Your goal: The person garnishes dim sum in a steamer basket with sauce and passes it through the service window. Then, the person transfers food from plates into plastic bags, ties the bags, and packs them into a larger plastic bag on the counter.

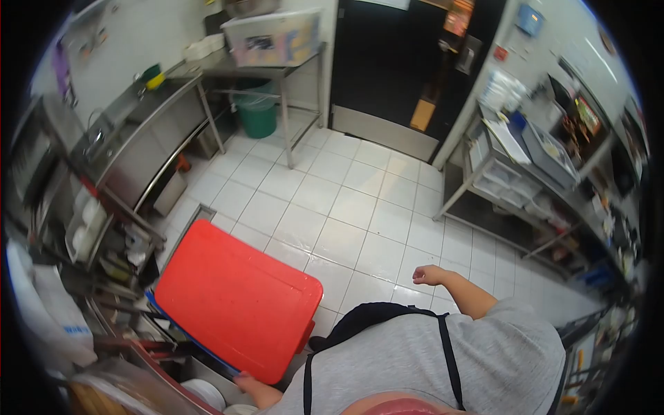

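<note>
At the far left, a crumpled white plastic bag [62, 318] hangs beside metal shelving. Behind it, along the left wall, runs a stainless-steel tabletop [128, 128] with a sink and tap, and a small green-and-yellow item [153, 77] sits near its far end. Low at the left, white round dishes [202, 393] rest in a metal compartment. Just right of these lies the large red rectangular plastic lid [235, 297] with rounded corners, tilted across the view above the white tiled floor [353, 207]; a blue edge shows along its lower-left side. The left hand [259, 390] is at the lid's lower end, by that blue edge. It seems to touch there, but whether its fingers are clamped on the edge cannot be told.

Farther back, a round green plastic bin [256, 116] stands below a second steel tabletop [266, 71], which carries a translucent plastic box [273, 38] of mixed contents. Right of the lid, over the floor, the right hand [430, 275] hangs well apart from it, fingers loosely curled; whether they meet is too blurred to tell. Behind stands a black door [387, 69]; at the right, a steel rack [477, 220] holds white trays [496, 178].
</note>
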A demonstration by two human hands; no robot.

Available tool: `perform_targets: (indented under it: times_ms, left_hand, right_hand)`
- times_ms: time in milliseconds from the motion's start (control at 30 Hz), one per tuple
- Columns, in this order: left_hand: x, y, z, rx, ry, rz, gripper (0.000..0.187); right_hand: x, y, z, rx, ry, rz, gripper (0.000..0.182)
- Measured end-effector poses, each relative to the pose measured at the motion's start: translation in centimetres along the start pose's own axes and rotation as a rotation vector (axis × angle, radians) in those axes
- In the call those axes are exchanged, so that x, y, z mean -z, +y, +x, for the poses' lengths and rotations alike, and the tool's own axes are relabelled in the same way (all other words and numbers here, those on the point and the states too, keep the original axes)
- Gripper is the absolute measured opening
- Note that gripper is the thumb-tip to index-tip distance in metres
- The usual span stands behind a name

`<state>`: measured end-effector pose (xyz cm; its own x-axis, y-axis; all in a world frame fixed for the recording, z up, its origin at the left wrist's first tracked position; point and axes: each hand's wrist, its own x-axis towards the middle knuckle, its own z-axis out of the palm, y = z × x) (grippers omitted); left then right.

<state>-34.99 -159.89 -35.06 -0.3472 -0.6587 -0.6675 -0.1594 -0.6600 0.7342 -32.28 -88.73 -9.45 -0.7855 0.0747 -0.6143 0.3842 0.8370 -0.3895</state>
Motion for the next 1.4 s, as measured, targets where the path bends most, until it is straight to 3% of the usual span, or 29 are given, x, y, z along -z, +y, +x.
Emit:
perform_targets:
  times_ms: [67, 133, 167, 267, 300, 400, 467, 533, 600, 633, 667, 800, 967, 1167, 1400]
  left_hand:
    - [-6.3, -5.1, -4.1, 0.267, -0.103, 0.052, 0.030]
    - [-14.9, -8.9, -10.4, 0.400, -0.325, 0.090, 0.024]
    - [-19.5, -10.3, -14.9, 0.495, -0.448, 0.048, 0.011]
    - [-32.6, -13.1, -37.8, 0.508, -0.885, 0.318, 0.028]
    - [-35.5, -14.6, -44.0, 0.455, -1.174, 0.410, 0.036]
    - [-40.0, -13.7, -67.5, 0.204, -1.845, 0.791, 0.039]
    - [-41.1, -13.6, -79.9, -0.273, -2.237, 0.947, 0.036]
    - [-40.2, -12.7, -90.9, -0.846, -2.607, 0.875, 0.029]
    - [-36.6, -10.2, -100.0, -1.052, -2.916, 0.840, 0.029]
    - [-35.3, -10.1, -102.9, -1.333, -3.044, 0.705, 0.032]
    - [-33.7, -10.0, -105.5, -1.463, -3.168, 0.438, 0.033]
    - [-29.6, -11.1, -111.2, -2.008, -3.256, -0.156, 0.033]
    - [-29.8, -14.7, -115.4, -2.343, -3.160, -0.429, 0.034]
    - [-34.3, -20.1, -119.8, -2.343, -3.187, -0.695, 0.035]
    - [-38.0, -26.6, -126.0, -2.310, -3.231, -0.859, 0.037]
  right_hand:
    - [0.1, 3.4, -1.8, -0.022, 0.057, 0.072, 0.038]
    - [-0.1, 8.0, -3.9, -0.075, 0.093, 0.143, 0.037]
    - [-0.8, 10.8, -5.2, -0.121, 0.104, 0.186, 0.036]
    - [-4.9, 21.7, -8.8, -0.261, 0.246, 0.321, 0.032]
    - [-6.7, 25.1, -10.6, -0.337, 0.311, 0.360, 0.030]
    - [-10.4, 31.7, -16.6, -0.546, 0.376, 0.493, 0.032]
    - [-12.4, 34.7, -20.4, -0.660, 0.351, 0.578, 0.035]
    - [-14.7, 36.9, -22.8, -0.698, 0.374, 0.592, 0.034]
    - [-15.9, 38.2, -24.3, -0.720, 0.380, 0.593, 0.034]
    - [-16.2, 38.3, -24.6, -0.724, 0.427, 0.652, 0.035]
    - [-16.4, 38.6, -24.6, -0.724, 0.473, 0.711, 0.035]
    - [-19.0, 40.6, -21.3, -0.642, 0.598, 0.831, 0.032]
    - [-11.0, 44.2, -21.0, -0.709, 0.523, 0.867, 0.032]
    - [-2.6, 47.7, -21.9, -0.820, 0.563, 0.919, 0.031]
    - [1.7, 51.9, -21.9, -0.935, 0.642, 1.036, 0.029]
